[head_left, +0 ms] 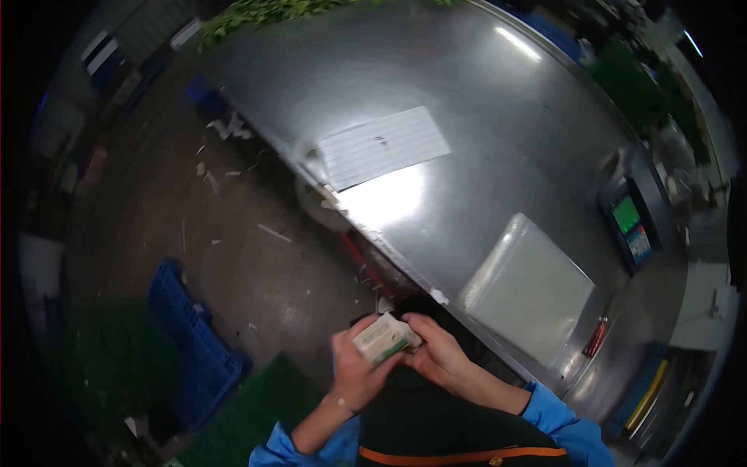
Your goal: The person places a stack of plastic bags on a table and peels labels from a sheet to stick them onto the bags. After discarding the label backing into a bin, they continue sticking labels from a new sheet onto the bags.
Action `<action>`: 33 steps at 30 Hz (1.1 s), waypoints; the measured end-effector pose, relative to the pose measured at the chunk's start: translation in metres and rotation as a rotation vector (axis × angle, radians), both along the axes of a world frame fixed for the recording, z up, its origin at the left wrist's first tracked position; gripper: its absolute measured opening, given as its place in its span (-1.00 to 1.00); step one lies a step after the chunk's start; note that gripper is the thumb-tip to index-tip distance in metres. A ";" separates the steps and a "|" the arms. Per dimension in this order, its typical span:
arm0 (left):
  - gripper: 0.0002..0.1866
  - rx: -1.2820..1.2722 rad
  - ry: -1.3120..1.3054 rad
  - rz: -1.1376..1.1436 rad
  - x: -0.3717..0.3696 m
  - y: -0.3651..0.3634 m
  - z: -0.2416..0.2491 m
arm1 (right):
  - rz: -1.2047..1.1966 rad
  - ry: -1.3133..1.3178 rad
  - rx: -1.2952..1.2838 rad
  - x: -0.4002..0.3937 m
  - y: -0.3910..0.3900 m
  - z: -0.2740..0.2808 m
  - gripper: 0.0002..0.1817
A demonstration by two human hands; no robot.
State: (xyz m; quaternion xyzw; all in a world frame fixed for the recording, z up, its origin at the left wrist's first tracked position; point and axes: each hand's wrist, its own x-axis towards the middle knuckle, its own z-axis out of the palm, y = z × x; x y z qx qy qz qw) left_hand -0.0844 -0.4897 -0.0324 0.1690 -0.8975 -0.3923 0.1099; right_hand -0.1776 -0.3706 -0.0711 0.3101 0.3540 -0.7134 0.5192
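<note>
A small white box with a green edge [381, 338] is held in front of my apron, just off the table's edge. My left hand [359, 366] is closed around its left side. On the other side, my right hand [436, 350] has its fingers closed at the box's right end, where a pale bit shows that I cannot make out. Some of the fingers are hidden behind the box.
The steel table [482, 124] carries a printed sheet [384, 148], a stack of clear plastic bags [533, 292], a red pen-like item [597, 336] and a scale [632, 222]. Green leaves [264, 12] lie at the far end. A blue crate [194, 342] stands on the littered floor.
</note>
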 end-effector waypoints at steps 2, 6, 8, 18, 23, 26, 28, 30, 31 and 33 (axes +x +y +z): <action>-0.66 -0.085 -0.091 0.039 0.045 -0.028 0.023 | 0.137 -0.408 0.202 0.006 -0.014 -0.017 -0.64; -0.69 0.641 0.109 0.344 0.083 -0.052 0.109 | 0.424 0.121 -0.032 0.003 0.002 0.012 -0.52; -0.70 0.308 0.082 0.049 0.053 -0.064 0.140 | 0.429 0.089 -0.240 -0.006 0.001 0.043 -0.51; -0.79 0.749 -0.277 -0.312 -0.059 0.026 0.082 | 0.111 0.680 0.004 -0.026 0.092 0.114 -0.89; -0.24 0.928 -0.166 -0.323 -0.085 0.110 0.060 | -0.003 1.708 0.561 -0.037 0.181 0.094 -0.70; -0.24 0.916 -0.122 -0.402 -0.098 0.143 0.057 | 0.289 1.409 0.355 -0.064 0.211 0.110 -0.58; -0.27 0.884 -0.126 -0.422 -0.108 0.158 0.052 | 0.366 1.420 0.295 -0.076 0.230 0.094 -0.61; -0.36 0.778 -0.299 -0.435 -0.118 0.171 0.048 | 0.243 1.710 0.340 -0.080 0.238 0.083 -0.74; -0.59 0.765 -0.208 -0.389 -0.120 0.183 0.034 | 0.233 1.562 0.343 -0.078 0.246 0.081 -0.84; -0.68 0.766 -0.291 -0.302 -0.123 0.195 0.024 | 0.341 1.162 0.285 -0.083 0.261 0.084 -0.84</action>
